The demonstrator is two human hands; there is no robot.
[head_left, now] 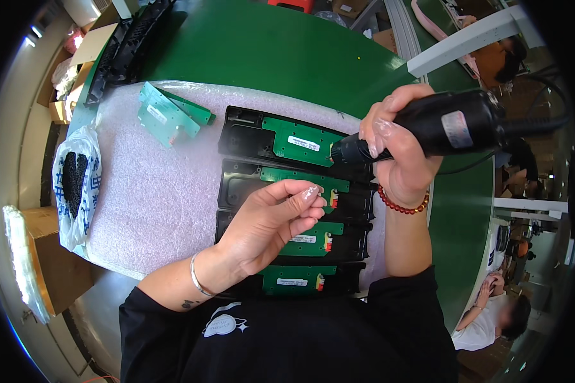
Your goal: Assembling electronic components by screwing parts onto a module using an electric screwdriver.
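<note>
My right hand (399,137) is wrapped round a black electric screwdriver (457,121), held nearly level. Its tip meets the right end of a green circuit board (297,139) in the farthest black plastic housing (244,133). Nearer me, my left hand (268,220) hovers over the second and third housings, thumb and fingertips pinched together. Whatever they may hold is too small or hidden to name. Several such housings lie in a column, each with a green board; the nearest board (291,279) has a white label and a red-and-yellow part at its right end.
White foam sheeting (153,207) covers part of the green table (255,48). Two loose circuit boards (163,118) overlap at the far left. A plastic bag of small black pieces (75,182) sits at the left edge. Long black parts (131,45) lie beyond. Another person (492,319) sits at right.
</note>
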